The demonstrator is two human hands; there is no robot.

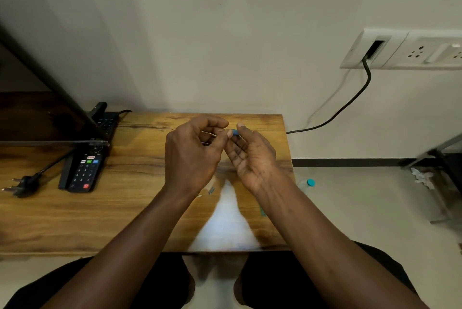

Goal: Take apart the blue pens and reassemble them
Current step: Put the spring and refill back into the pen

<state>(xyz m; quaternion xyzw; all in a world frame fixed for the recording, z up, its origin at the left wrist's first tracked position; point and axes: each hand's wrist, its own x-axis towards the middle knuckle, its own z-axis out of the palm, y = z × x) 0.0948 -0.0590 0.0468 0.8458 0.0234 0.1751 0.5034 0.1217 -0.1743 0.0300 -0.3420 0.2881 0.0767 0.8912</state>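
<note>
Both hands are raised over the far middle of the wooden table (140, 208), fingertips almost meeting. My left hand (192, 156) has its fingers curled and pinches a thin pale pen refill (210, 133) that runs toward the right hand. My right hand (250, 158) pinches a small blue pen piece (235, 132) between thumb and forefinger, at the refill's end. Small loose pen parts lie on the table under my wrists: a grey piece (212, 190), a tiny white bit (199, 196), and a teal piece (262, 211) mostly hidden by my right forearm.
A black remote control (85, 171) lies at the table's left beside a TV stand foot (65, 173). A black plug and cable (23, 185) rest near the left edge. On the floor to the right stands a bottle with a teal cap (310, 183). A wall socket (400, 50) feeds a black cable.
</note>
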